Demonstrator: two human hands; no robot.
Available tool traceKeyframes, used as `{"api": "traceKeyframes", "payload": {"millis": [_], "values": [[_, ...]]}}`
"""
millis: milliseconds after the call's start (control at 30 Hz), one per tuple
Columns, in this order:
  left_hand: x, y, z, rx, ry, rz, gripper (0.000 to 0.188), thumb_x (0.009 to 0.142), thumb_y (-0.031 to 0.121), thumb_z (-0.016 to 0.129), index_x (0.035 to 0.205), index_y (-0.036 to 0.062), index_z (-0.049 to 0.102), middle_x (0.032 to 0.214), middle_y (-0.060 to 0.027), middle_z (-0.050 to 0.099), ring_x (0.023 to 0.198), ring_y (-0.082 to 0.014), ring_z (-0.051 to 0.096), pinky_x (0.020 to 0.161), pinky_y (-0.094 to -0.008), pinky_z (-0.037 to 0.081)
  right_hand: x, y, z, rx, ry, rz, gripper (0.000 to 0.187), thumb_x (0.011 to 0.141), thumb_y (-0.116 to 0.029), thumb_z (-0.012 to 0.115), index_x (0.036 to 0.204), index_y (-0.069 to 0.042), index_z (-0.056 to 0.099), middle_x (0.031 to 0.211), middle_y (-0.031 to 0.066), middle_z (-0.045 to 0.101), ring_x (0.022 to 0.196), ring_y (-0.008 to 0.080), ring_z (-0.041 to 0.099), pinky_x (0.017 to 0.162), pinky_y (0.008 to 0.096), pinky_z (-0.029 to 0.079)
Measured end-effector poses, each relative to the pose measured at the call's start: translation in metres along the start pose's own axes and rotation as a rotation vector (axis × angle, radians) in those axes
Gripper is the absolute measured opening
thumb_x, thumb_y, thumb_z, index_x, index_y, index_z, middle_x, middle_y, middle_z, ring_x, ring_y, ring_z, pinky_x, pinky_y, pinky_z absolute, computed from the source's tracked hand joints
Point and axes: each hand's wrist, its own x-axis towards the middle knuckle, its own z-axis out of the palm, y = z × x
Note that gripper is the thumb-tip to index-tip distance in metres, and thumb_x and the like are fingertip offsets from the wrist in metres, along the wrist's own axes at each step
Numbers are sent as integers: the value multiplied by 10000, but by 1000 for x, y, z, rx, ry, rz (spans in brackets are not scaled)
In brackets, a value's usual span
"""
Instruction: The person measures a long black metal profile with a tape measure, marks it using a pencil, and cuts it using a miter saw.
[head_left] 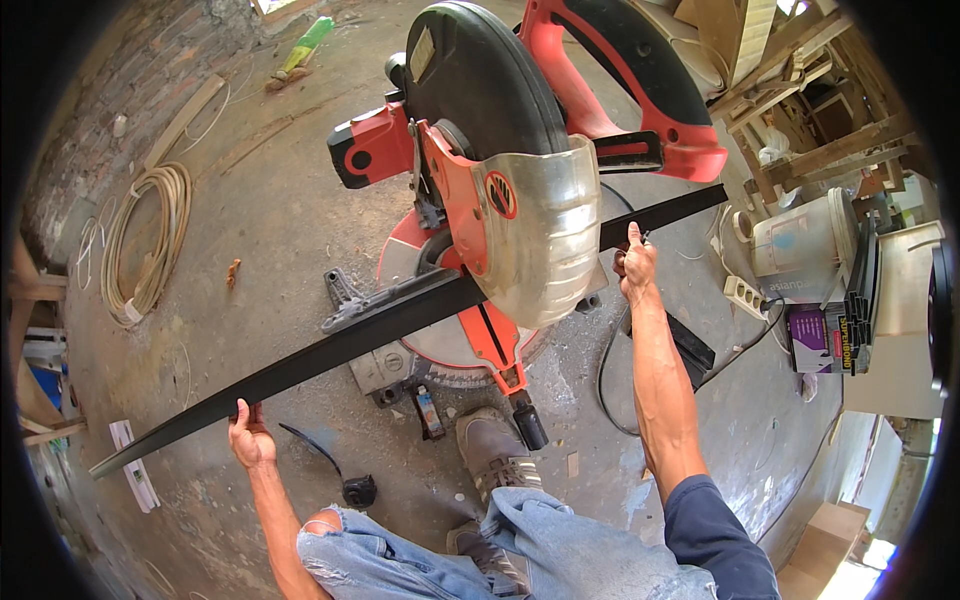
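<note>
Black strip (360,336) held across saw (470,85), fingers of left hand (252,438) and right hand (637,268) closed on it.
Floor (285,270) is overhung at both ends; guard (548,235) is marked with hand symbol (501,195).

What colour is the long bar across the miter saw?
The long bar is black, clearest in the head view.

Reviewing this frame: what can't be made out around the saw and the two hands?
In the head view:
- Middle of the long black bar: hidden behind the cloudy guard of the saw.
- Blade: hidden by the black housing and the guard.
- Left hand: fingertips partly hidden behind the bar.
- Left forearm: cut off by the lower edge.
- Small orange-brown thing at left: too small to identify.
</note>
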Motion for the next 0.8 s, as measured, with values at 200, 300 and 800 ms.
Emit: {"api": "traceKeyframes", "payload": {"millis": [200,300,800], "values": [[-46,41,67,952,379,-179,296,910,272,785,968,21,639,834,-35,668,742,-177,689,749,-275,554,1,0,4,-203,119,25,464,1005,-471,613,778,-73,543,614,29,570,358,84,363,337,286,243],[-55,38,86,1266,341,473,338,860,268,831,996,27,637,965,-58,631,823,-182,627,787,-269,504,5,-1,4,-395,191,-17,644,964,-593,607,669,-21,618,554,57,577,365,128,428,349,315,299],[-80,-85,266,1443,-1026,1239,363,880,173,705,1234,92,690,1470,-235,400,1385,-410,372,1091,-603,296,-264,53,-78,-1145,-337,-655,157,935,-125,582,907,28,606,956,212,598,905,391,579,811,457,483]]}}
